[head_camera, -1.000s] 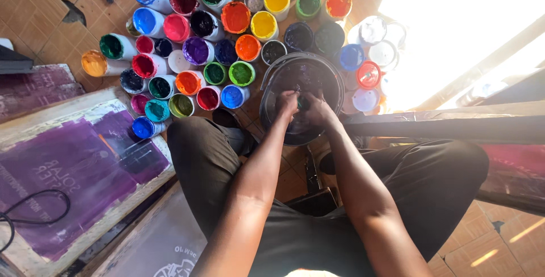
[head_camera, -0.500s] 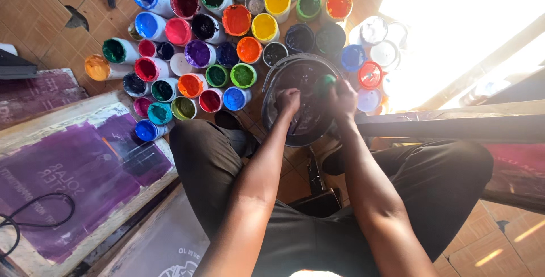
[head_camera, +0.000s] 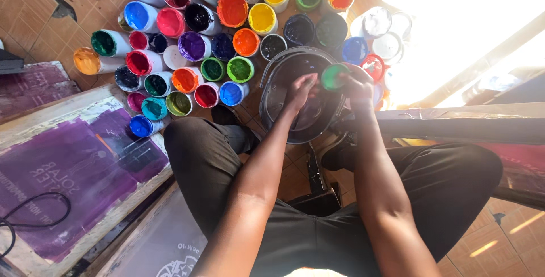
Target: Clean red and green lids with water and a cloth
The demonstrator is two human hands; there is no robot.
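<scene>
Person seated over a large dark bucket [head_camera: 272, 92] on the tiled floor, between the knees. Left hand [head_camera: 300, 91] reaches down inside it, fingers curled; whether it grips anything cannot be told. Right hand [head_camera: 356, 85] at the bucket's rim, closed around a small green-lidded pot [head_camera: 334, 76]. Many open paint pots [head_camera: 187, 78] crowd just beyond; purple-stained printing screen [head_camera: 68, 169] lies at left

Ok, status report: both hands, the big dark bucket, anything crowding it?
Left hand inside big dark bucket. Right hand holds small green-rimmed pot over it. Open paint pots crowd the bucket's far side.
</scene>
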